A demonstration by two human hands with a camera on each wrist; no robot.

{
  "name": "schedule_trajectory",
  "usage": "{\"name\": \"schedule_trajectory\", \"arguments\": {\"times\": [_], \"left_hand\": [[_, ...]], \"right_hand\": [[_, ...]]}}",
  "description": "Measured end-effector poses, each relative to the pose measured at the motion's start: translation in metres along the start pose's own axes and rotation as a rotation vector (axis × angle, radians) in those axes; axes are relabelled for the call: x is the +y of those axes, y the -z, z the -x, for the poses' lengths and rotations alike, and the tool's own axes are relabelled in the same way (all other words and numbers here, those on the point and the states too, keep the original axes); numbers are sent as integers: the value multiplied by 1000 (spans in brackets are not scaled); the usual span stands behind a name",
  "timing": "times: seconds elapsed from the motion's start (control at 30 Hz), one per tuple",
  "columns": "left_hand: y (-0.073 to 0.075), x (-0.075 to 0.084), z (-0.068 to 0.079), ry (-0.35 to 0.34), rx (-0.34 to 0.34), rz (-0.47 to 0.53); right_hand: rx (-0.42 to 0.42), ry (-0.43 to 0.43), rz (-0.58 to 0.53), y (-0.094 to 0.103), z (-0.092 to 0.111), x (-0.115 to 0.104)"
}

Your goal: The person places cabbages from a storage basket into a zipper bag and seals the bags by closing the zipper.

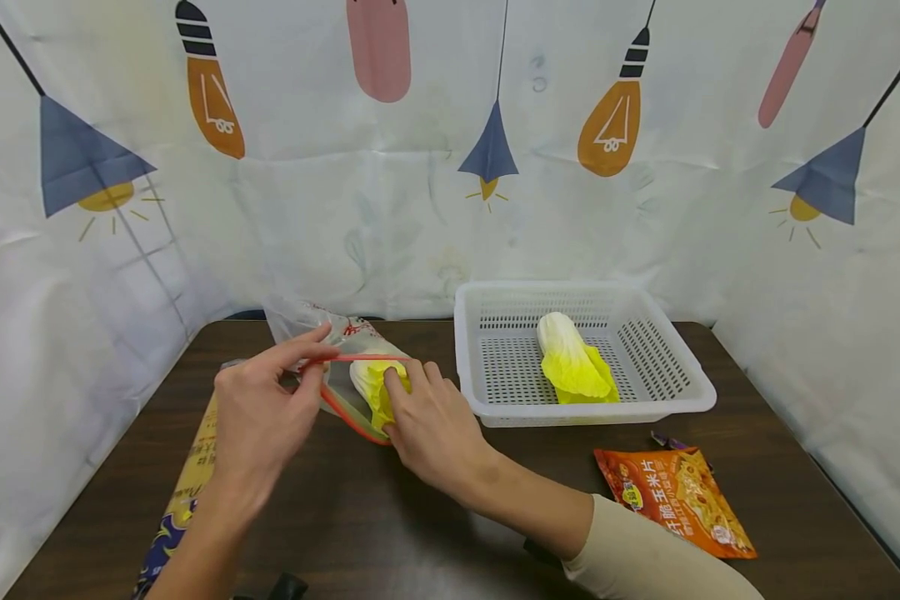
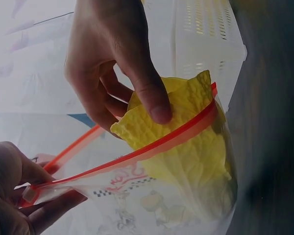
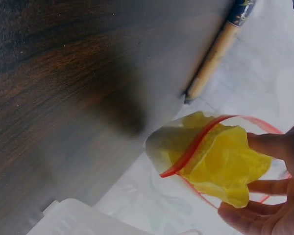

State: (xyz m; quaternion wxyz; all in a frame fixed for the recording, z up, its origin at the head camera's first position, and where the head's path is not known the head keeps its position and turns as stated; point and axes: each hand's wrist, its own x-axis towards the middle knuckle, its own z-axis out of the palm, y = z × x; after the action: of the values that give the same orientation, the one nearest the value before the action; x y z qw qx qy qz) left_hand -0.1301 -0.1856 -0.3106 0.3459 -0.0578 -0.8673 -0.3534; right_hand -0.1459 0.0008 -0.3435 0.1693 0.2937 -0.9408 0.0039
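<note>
A clear zip bag [image 1: 337, 327] with a red seal stands open at the left of the table. My left hand [image 1: 266, 408] pinches its rim by the slider end, as the left wrist view shows. Inside the bag's mouth is a yellow-white cabbage leaf piece [image 2: 186, 152], pale end inward and yellow end sticking out past the red seal. My right hand [image 1: 438, 429] grips the yellow end between thumb and fingers [image 3: 267, 188]. Another cabbage piece [image 1: 573, 362] lies in the white basket [image 1: 585, 412], apart from both hands.
An orange snack packet [image 1: 675, 500] lies at the right on the dark table [image 1: 390, 533], with a small purple wrapper [image 1: 667, 442] behind it. A long yellow and blue package [image 1: 195, 467] lies along the left edge. A printed white curtain [image 1: 420, 225] hangs behind.
</note>
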Motion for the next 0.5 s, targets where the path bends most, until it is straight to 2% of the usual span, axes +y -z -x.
{"name": "schedule_trajectory", "arguments": {"times": [0.27,0.5], "left_hand": [[0,2,1,22,-4,1],[-1,3,2,28,-17,17]], "right_hand": [[52,7,-41,1,5,3],[51,-1,-81,4,8,10]]}}
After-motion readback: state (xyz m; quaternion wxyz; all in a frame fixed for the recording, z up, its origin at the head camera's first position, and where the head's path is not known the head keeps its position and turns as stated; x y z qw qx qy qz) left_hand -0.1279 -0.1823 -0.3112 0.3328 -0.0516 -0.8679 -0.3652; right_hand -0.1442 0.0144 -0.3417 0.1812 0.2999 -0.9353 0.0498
